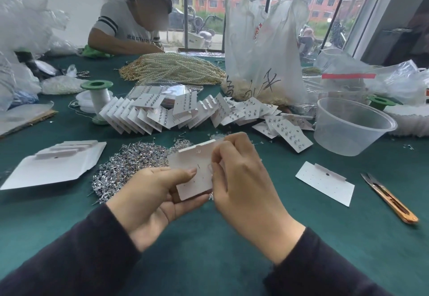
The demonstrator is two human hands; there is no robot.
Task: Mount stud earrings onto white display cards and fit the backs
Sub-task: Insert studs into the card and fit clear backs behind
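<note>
My left hand [153,198] grips a white display card [197,168] from below, thumb on its face. One thin stud post shows near the card's middle. My right hand [241,179] pinches at the card's right edge with fingers closed; whatever it holds is hidden. A heap of loose silver stud earrings [130,165] lies on the green table just left of the card. Several finished cards with studs [185,112] fan out in a row behind. A blank card [325,183] lies flat to the right.
An open white box with card stacks [53,165] is at left. A clear plastic tub [350,126] stands at right, thread snips [390,198] near the right edge. A plastic bag [262,59], pearl strands [171,68] and a thread spool [97,96] sit behind. Another person [130,19] works opposite.
</note>
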